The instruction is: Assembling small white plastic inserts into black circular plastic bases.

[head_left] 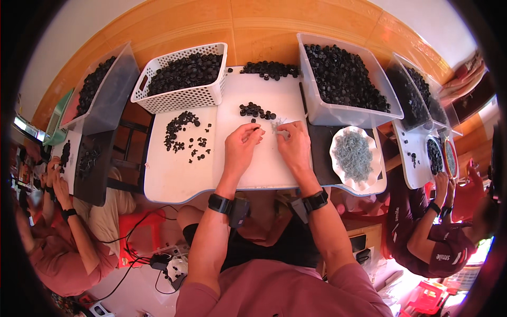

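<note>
My left hand [243, 141] is over the white tabletop, its fingertips pinched around a small black part [256, 128]. To its right, my right hand [294, 143] has thumb and fingers drawn together beside a little heap of thin grey pieces [277, 123]. Whatever sits between those right fingertips is too small to make out. Just beyond both hands lies a cluster of small round black parts [257, 110]. Loose black pieces of a knobbed shape [179, 129] are scattered on the table left of my left hand.
A white perforated basket [179, 98] and a clear bin [348, 117], both full of black parts, stand at the back. A scalloped white plate [334, 153] of grey pieces is on the right. Co-workers [68, 238] [435, 238] sit at both sides. Cables [129, 248] hang left.
</note>
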`<state>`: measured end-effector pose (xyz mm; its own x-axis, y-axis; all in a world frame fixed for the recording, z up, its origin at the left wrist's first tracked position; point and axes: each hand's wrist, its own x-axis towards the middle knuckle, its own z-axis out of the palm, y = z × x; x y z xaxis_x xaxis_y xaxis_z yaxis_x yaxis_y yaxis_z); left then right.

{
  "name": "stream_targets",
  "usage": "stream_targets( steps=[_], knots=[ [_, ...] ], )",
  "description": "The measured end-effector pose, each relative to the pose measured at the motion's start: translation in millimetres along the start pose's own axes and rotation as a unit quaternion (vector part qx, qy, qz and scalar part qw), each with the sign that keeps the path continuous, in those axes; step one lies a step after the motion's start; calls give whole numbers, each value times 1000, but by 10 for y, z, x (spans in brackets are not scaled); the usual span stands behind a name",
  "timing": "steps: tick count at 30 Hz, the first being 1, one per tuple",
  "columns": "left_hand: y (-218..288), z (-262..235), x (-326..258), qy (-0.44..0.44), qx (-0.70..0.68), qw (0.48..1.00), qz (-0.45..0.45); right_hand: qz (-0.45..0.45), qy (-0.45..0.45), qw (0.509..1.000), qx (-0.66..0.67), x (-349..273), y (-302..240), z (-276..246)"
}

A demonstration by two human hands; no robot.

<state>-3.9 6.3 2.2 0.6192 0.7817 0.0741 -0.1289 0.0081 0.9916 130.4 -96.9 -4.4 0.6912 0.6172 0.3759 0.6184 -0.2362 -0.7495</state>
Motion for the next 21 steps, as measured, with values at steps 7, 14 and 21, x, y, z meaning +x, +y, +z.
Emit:
stream_targets(
  steps=[7, 14, 21],
  knots=[
    [-12, -26, 7, -8, 21, 1000, 4, -6, -4, 1000, 4, 6, -43, -3],
    [-2, -36, 9, -1, 36, 999, 6, 17, -16, 1000, 1, -3, -68, -25],
    [-29, -32, 17, 3, 28, 1000, 10, -15, -14, 1000, -8, -5, -47, -21]
  ],
)
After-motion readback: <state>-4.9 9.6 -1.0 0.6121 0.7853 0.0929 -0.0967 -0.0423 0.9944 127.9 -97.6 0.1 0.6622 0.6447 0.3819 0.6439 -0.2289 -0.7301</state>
